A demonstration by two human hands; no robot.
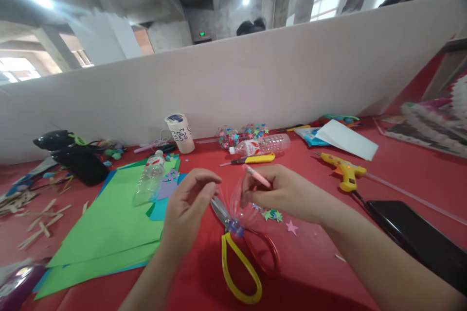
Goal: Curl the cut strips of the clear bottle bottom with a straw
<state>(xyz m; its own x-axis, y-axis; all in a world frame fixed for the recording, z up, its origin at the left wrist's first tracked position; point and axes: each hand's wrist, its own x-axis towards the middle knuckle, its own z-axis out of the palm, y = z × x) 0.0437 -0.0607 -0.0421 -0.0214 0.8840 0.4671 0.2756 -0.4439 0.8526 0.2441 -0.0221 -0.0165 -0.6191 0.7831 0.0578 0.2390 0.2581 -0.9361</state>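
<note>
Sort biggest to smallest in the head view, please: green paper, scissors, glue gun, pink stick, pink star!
1. Green paper
2. Scissors
3. Glue gun
4. Pink stick, partly covered by the grip
5. Pink star

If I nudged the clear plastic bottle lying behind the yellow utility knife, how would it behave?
The clear plastic bottle would probably roll: its round body lies sideways. It seems light: no contents show inside.

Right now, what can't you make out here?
In the head view:
- Clear plastic bottle piece with a blue cap: partly hidden behind the right hand.
- Shiny purple object: cut off by the left edge.
- Flat glossy black object: cut off by the right edge.
</note>
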